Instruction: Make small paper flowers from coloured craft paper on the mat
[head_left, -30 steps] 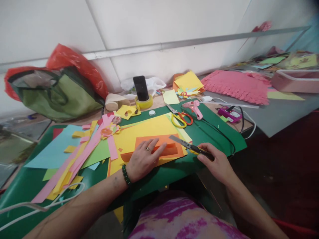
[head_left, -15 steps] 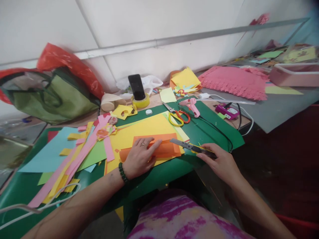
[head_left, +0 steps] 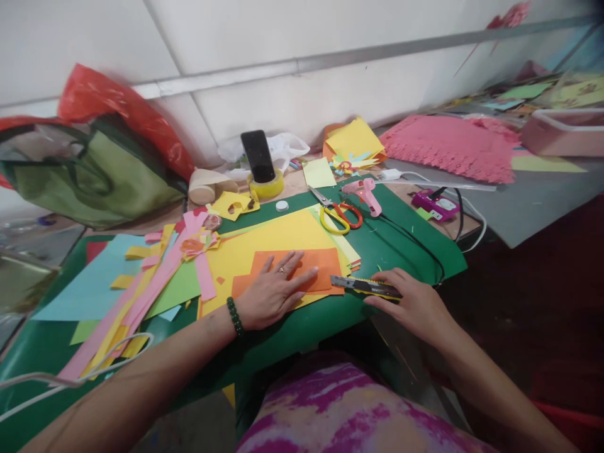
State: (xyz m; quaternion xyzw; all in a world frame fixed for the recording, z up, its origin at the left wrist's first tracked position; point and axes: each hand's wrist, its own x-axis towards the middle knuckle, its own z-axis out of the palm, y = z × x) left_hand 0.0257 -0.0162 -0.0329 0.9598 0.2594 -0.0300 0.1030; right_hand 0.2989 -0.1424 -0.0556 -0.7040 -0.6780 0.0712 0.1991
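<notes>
My left hand (head_left: 274,290) lies flat with fingers spread, pressing on a folded sheet of orange paper (head_left: 323,267). Part of that sheet is hidden beneath the palm. Under it are large yellow sheets (head_left: 278,233) on the green mat (head_left: 401,239). My right hand (head_left: 408,302) grips a utility knife (head_left: 372,287) with a yellow and black handle. The knife's blade points left, its tip at the right edge of the orange paper; whether it touches I cannot tell. Scissors (head_left: 337,214) with yellow and red handles lie beyond the hands.
A pink glue gun (head_left: 365,195) sits right of the scissors, its black cord trailing over the mat. Pink and yellow paper strips (head_left: 151,289) cover the left side. At the back a phone (head_left: 258,156) leans by a yellow tape roll (head_left: 267,185). A green bag (head_left: 104,176) stands far left.
The raised orange fold now lies flat under my left hand, whose fingers have spread. My right hand has lowered the knife a little beside the paper. The view has shifted slightly.
</notes>
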